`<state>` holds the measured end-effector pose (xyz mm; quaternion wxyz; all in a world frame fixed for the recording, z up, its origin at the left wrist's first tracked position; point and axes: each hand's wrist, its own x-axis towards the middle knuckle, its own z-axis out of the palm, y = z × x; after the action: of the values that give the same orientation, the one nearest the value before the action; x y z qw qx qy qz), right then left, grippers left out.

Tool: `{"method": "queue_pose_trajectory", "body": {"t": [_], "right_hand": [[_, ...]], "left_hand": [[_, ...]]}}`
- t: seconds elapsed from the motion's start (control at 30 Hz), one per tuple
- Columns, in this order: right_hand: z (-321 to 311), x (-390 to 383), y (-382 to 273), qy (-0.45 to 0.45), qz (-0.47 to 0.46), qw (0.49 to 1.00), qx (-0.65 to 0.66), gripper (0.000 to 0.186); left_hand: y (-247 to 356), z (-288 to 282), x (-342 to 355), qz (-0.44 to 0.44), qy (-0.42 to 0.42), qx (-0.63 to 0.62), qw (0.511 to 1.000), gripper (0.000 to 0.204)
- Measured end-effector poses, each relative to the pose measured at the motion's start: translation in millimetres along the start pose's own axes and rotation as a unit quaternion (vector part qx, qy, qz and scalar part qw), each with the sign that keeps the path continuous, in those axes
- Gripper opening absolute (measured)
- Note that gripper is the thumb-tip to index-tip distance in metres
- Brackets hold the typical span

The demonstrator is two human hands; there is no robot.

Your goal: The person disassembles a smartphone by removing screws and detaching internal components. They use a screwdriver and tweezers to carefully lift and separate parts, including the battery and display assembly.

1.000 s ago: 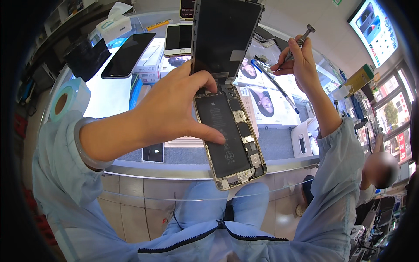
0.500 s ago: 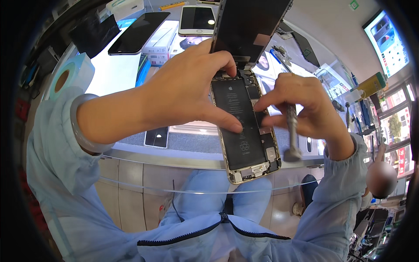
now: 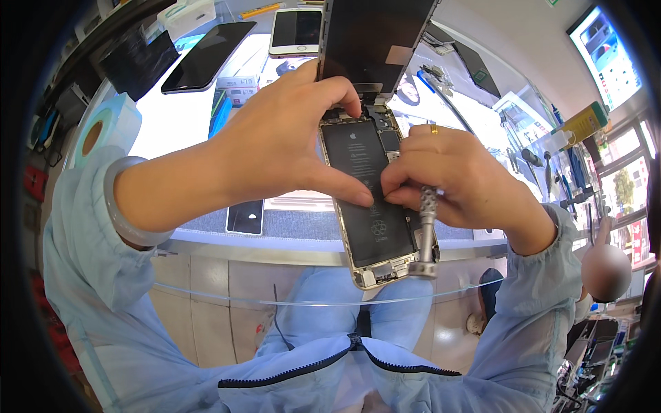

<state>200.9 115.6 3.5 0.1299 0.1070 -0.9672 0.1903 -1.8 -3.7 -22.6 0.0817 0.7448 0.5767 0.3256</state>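
Observation:
An opened smartphone (image 3: pixel 354 165) is tilted over the near edge of the counter, its black battery and inner parts bare. Its lifted screen (image 3: pixel 372 45) stands up at the far end. My left hand (image 3: pixel 296 144) grips the phone from the left, index finger near the top and thumb pressed on the battery. My right hand (image 3: pixel 454 175) is closed round a metal screwdriver (image 3: pixel 427 230) with a knurled handle, which points down past the phone's lower right corner. Its thumb and index finger are pinched together at the battery's right edge; whether something small is between them is hidden.
A dark phone (image 3: pixel 210 56) and a white phone (image 3: pixel 296 32) lie on the far counter. At left stands a roll of film (image 3: pixel 103 131). A blue pen-like tool (image 3: pixel 444 100) and small parts lie right of the screen. Beyond stands a green-yellow bottle (image 3: pixel 585 126).
My right hand has moved left onto the phone, its thumb and index finger closing together at the battery. The screwdriver has swung left and lower. The phone has shifted slightly left in view.

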Motion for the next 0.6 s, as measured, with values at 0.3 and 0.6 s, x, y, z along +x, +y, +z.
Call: {"method": "queue_pose_trajectory", "body": {"t": [0.3,0.6], "right_hand": [[-47.4,-18.0,51.8,0.155,0.148,0.967,-0.135,0.015],[-37.3,-26.2,90.8,0.136,0.241,0.945,-0.172,0.016]], "left_hand": [[2.7,-2.4,-1.3,-0.017,-0.014,0.006,1.000,0.070],[2.5,-3.6,-1.1,-0.035,-0.028,-0.012,0.999,0.067]]}}
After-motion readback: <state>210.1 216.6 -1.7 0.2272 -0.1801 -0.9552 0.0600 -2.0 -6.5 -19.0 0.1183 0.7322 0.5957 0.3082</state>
